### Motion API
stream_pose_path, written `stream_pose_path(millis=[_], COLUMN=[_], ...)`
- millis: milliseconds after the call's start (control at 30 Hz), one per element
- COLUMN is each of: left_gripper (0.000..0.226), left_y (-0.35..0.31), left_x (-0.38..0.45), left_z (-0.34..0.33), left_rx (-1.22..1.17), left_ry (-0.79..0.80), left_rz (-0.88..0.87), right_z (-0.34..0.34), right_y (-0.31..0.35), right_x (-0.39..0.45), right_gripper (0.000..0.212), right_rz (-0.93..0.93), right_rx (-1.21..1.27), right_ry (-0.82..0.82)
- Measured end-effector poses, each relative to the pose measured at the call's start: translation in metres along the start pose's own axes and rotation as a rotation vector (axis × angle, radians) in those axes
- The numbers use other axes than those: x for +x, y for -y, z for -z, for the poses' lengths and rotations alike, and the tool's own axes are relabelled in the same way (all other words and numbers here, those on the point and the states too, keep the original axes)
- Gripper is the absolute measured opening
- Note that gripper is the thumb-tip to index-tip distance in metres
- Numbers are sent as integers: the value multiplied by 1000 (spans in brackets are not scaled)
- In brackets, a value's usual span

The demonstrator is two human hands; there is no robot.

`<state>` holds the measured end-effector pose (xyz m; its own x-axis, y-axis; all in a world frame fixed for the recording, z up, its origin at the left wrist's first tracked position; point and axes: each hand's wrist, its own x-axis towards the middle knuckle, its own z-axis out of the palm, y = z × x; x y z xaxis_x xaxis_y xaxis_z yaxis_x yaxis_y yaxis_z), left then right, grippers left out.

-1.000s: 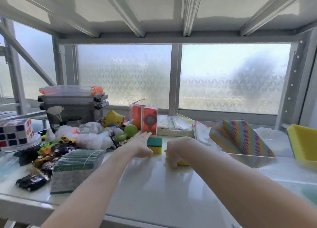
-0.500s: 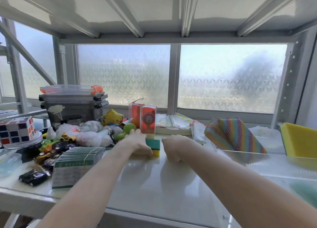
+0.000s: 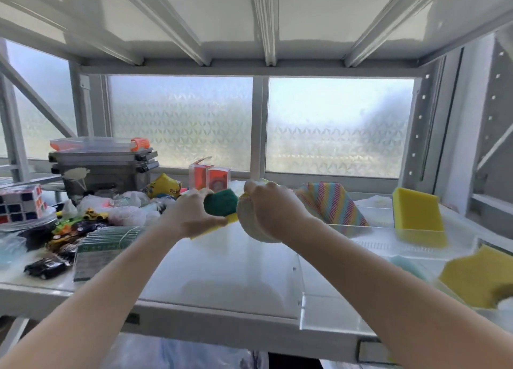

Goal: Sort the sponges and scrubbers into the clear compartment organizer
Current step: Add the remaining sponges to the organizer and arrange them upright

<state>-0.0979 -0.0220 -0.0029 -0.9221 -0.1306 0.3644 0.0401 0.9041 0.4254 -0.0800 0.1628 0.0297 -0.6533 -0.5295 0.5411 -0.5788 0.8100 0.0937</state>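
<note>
— Left hand [image 3: 191,218] first: what has it got?

— Fingers wrapped around a rectangular sponge with a dark green scouring face and a yellow foam body [image 3: 220,209], lifted clear of the white shelf top [image 3: 222,263]. The right hand [image 3: 270,210] is just beside it, closed on a pale, rounded, knitted-looking scrubber [image 3: 249,224]; the two items look close to touching.

— And the clear plastic compartment organizer [image 3: 388,246]?

— To the right of both hands. A rainbow-striped cloth pad [image 3: 331,207] stands in its far-left compartment, a thick yellow foam block [image 3: 417,216] leans further right, and a notched yellow sponge [image 3: 477,280] lies in its nearest part.

— How should the carry go?

— My guess: separate the hands before moving right, so neither piece snags the other, then lower each one straight down into its own compartment instead of dropping it across a divider.

— Anything unclear?

— Plenty. The clear dividers barely show, so I cannot say which compartments are free. The right palm hides most of the scrubber, a yellow scrap above the knuckles is unidentifiable, and the organizer runs off the frame's right edge.
</note>
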Motion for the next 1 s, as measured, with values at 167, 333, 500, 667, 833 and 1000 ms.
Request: stream_pose_path(millis=[167, 333, 500, 667, 833, 1000], left_gripper=[72, 71, 60, 59, 59, 68], left_y=[-43, -91, -131, -154, -173, -188], left_x=[-26, -40, -50, -53, -51, -42], left_z=[26, 39, 35, 25, 11, -12], left_rx=[-29, -87, -91, -117, -138, -129], left_ry=[-153, -273, -299, -276, -229, -139], left_rz=[-137, -257, -358, -397, -461, -468], right_z=[38, 81, 100, 111, 117, 114], right_y=[-20, -55, -87, -109, -131, -140], right_x=[-20, -44, -72, -96, -112, -125], right_gripper=[34, 38, 44, 43, 44, 44], right_rz=[-13, -89, -177, -253, -331, -357], right_rx=[41, 65, 53, 12, -19, -27], right_ry=[-189, -324, -364, -342, -306, -283])
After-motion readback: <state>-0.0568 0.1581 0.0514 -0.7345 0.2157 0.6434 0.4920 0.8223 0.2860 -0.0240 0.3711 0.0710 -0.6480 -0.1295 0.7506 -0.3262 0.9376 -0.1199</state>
